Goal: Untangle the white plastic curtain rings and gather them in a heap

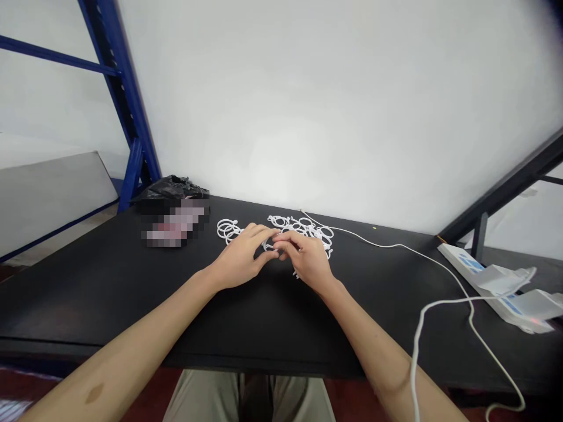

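My left hand (pixel 240 258) and my right hand (pixel 310 261) meet over the middle of the black table. Between their fingertips is a white ring (pixel 267 246), which looks like a plastic curtain ring; both hands pinch it, and fingers cover much of it. Behind and beside my right hand lies a loose heap of similar white rings (pixel 326 232), with small loops or hooks on them. Just beyond my left hand sits a smaller group of white rings (pixel 227 227), partly hidden by that hand.
A black plastic bag (pixel 169 189) and a blurred-out patch (pixel 178 225) are at the back left. A white cable (pixel 391 245) crosses to a power strip (pixel 466 264) with plugged-in adapters on the right. Blue rack posts (pixel 127 88) rise at left; a white wall stands behind.
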Available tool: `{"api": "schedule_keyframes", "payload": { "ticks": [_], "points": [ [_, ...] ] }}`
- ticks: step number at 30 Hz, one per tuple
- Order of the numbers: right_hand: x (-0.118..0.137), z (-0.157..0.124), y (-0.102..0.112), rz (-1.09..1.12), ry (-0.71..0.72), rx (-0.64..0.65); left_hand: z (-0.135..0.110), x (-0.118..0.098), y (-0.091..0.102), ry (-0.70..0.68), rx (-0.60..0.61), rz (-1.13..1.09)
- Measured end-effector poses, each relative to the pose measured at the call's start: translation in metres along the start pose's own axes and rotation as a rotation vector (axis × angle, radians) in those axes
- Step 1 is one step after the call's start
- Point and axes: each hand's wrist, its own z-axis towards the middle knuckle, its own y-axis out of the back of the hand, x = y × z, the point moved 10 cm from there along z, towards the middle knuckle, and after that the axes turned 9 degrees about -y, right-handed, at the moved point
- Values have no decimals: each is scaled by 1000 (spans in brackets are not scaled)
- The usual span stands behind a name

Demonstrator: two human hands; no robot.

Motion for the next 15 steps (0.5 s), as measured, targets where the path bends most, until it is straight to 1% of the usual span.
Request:
{"api": "schedule_keyframes", "payload": {
  "ticks": [3, 5, 6, 8, 10, 12, 13, 15],
  "points": [
    [-1, 0, -5, 31, -1, 64, 1, -3, -4, -26, 50, -16],
    [-1, -1, -6, 19, -2, 61, 2, -4, -5, -31, 65, -27],
    [-2, -1, -5, 2, -5, 45, 2, -3, -3, -28, 49, -21],
    [-2, -2, -3, -47, -12, -2, 3, 1, 8, 7, -33, 41],
    [0, -2, -2, -151, 6, -52, 1, 12, 23, 91, -138, 181],
    [5, -4, -6, -314, 77, -58, -5, 27, 34, 212, -178, 357],
    [8, -4, -11, -401, 125, -40, -9, 36, 37, 274, -165, 437],
    [10, -6, -26, -541, 210, 43, -17, 53, 36, 377, -91, 550]
  ]
}}
